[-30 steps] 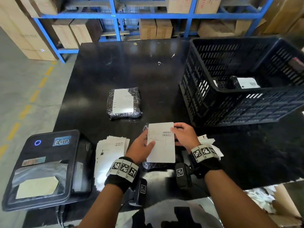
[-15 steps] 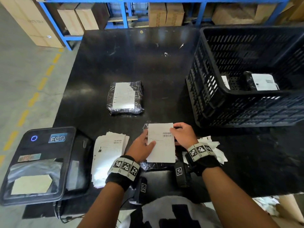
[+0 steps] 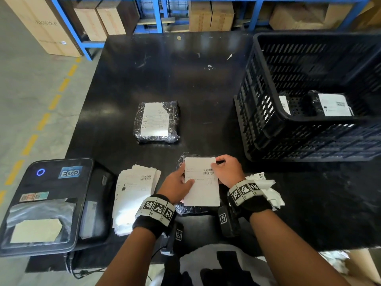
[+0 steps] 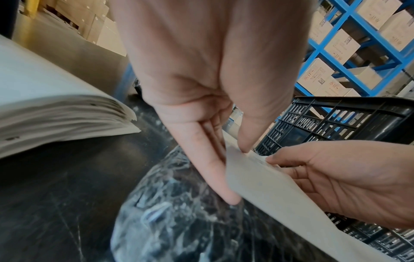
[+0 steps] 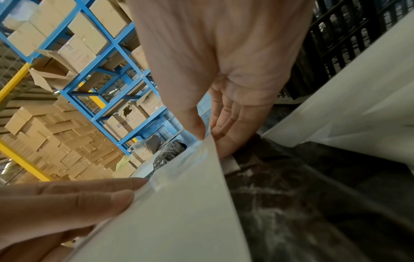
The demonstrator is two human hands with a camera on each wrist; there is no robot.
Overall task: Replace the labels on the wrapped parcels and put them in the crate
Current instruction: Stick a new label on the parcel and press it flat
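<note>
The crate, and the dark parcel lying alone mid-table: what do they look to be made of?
The crate looks like moulded black plastic, matt to slightly glossy, its walls pierced by rows of slots. The lone parcel seems wound in clear shiny film over something dark: it crinkles and glints. What is inside cannot be told. Its label looks like matt white paper.

Counter [image 3: 185, 79]: crate [image 3: 268, 129] at right, holding two parcels [image 3: 329, 104]. One wrapped parcel [image 3: 157, 121] lies mid-counter, left of the crate. Nearer the person, a second parcel [image 3: 191, 209] lies under a label sheet [image 3: 203, 186]. Label stack [image 3: 134, 193] sits left of it, printer [image 3: 47, 203] at far left. Paper scraps [image 3: 270, 190] lie right of the sheet. Shelving [image 3: 156, 15] stands behind the counter.
</note>
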